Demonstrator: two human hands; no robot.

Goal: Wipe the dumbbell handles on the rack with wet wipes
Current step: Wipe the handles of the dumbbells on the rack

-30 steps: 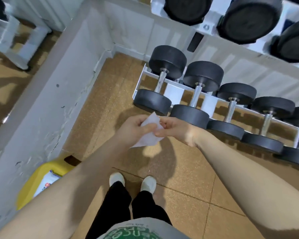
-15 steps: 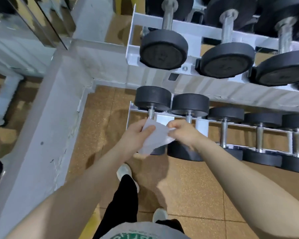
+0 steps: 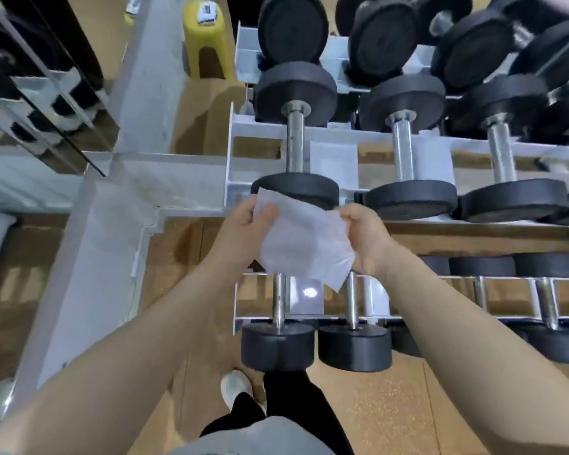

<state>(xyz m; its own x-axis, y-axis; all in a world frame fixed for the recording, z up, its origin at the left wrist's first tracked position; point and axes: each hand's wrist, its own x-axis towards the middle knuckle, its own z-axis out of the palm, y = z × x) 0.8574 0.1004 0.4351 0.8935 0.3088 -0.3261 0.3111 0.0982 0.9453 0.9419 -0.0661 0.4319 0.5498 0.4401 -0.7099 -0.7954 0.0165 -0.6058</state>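
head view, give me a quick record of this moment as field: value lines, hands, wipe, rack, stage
left hand: left hand grips the left edge of the wet wipe
right hand: right hand pinches its right edge
wipe: spread between both hands, touching no handle
nearest handle: steel handle on the rack, just beyond the wipe
stage: wiping not yet begun
off to the side: yellow container on the floor

Nothing legible anywhere: white label on the yellow container (a dark square code, perhaps) too blurred to read; green print on grey shirt hem cut off
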